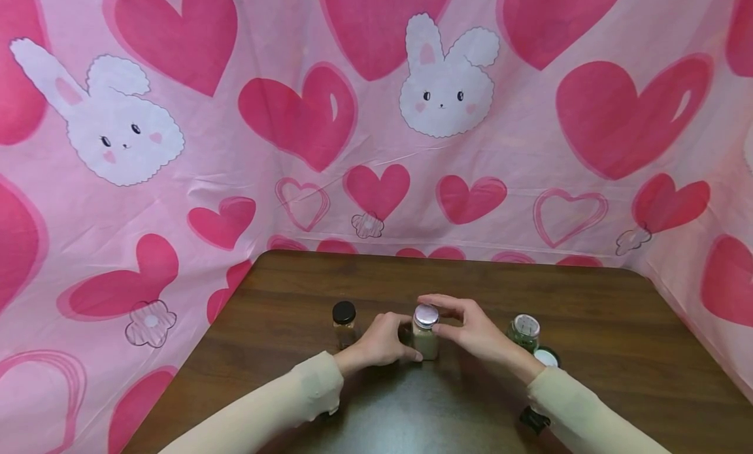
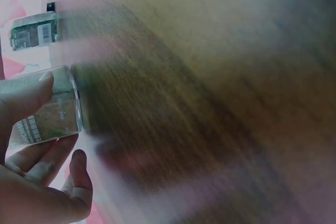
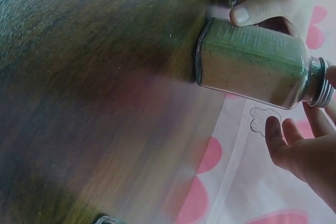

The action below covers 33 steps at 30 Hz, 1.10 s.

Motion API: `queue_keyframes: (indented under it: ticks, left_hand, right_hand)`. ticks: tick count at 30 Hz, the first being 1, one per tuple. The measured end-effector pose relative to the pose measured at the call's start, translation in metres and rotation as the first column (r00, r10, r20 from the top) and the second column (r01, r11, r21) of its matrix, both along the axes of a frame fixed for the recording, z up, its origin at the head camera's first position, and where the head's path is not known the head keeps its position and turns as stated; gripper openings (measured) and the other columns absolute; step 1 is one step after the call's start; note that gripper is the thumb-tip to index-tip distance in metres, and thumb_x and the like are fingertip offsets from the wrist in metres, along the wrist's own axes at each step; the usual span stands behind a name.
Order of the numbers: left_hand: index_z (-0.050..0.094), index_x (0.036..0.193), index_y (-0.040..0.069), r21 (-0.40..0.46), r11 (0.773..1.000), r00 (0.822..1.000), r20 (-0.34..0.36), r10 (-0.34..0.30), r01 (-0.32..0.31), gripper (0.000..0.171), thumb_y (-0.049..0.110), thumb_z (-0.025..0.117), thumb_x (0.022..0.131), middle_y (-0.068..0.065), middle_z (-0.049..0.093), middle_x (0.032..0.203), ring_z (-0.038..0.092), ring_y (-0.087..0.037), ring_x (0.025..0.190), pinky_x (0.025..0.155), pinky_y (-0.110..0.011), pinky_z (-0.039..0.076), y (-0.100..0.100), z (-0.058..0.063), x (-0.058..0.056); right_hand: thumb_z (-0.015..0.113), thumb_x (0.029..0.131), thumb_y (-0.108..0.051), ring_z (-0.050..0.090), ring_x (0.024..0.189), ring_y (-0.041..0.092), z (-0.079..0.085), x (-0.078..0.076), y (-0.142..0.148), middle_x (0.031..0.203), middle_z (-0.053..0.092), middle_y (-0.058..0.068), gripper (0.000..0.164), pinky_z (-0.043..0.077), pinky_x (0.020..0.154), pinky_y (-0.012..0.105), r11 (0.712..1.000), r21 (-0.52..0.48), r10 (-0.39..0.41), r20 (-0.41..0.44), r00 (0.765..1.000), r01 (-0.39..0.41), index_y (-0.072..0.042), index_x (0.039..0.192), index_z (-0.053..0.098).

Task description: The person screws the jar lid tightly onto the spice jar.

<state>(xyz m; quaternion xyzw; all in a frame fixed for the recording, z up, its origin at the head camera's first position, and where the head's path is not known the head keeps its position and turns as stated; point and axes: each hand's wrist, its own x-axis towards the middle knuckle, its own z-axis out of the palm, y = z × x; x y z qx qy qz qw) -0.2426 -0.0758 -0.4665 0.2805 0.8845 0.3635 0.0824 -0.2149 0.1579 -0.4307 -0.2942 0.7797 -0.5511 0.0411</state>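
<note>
Left fingers [image 1: 402,319] grip jar [image 1: 425,343] (upright); right fingers [image 1: 440,300] pinch silver lid [image 1: 426,315].

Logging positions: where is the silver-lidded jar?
The silver-lidded jar is right of the head view's centre, between the left hand and right hand, right of the black-lidded jar.

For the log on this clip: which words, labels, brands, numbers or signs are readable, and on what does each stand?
No text can be read.
Silver-capped spice jar: printing shows in both wrist views, too blurred to read.
Jar with green contents: label with a barcode; its print and digits are too small and blurred.
Black-capped jar: no legible lettering.
Heart-and-bunny cloth: drawings only.
</note>
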Motion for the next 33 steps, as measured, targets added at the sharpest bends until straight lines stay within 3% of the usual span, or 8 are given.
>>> queue_keyframes:
  ticks: [8,25,33]
  left_hand:
    - [0.076,0.120,0.010,0.003,1.000,1.000,0.008,-0.003,0.003,0.049,0.021,0.098,0.077,0.008,0.075,0.104,0.066,-0.006,0.092,0.089,-0.032,0.053,-0.0003,0.0012,0.0007]
    - [0.076,0.119,0.011,0.005,1.000,1.000,0.017,0.005,-0.005,0.048,0.021,0.098,0.077,0.009,0.075,0.102,0.066,-0.006,0.091,0.086,-0.031,0.054,-0.0006,-0.0007,0.0008]
    - [0.076,0.119,0.010,0.015,1.000,1.000,0.014,0.003,-0.003,0.048,0.020,0.098,0.077,0.009,0.074,0.101,0.066,-0.005,0.090,0.084,-0.030,0.054,-0.0003,-0.0002,0.0020]
  right_hand:
    - [0.070,0.101,-0.007,0.057,0.129,0.037,-0.0022,-0.0020,0.0007,0.145,0.062,0.016,0.045,0.042,0.105,0.064,1.000,0.026,0.008,-0.004,1.000,-0.008,-0.008,0.145,0.063]
    - [0.075,0.098,-0.009,0.062,0.123,0.031,-0.0007,0.0013,-0.0021,0.134,0.069,0.007,0.038,0.045,0.101,0.064,0.997,0.046,-0.057,-0.084,0.995,0.061,-0.009,0.136,0.070]
    - [0.082,0.092,-0.012,0.064,0.117,0.028,-0.0010,0.0029,-0.0041,0.129,0.071,0.002,0.039,0.047,0.100,0.063,0.987,0.063,-0.140,-0.073,0.987,0.145,-0.014,0.131,0.074]
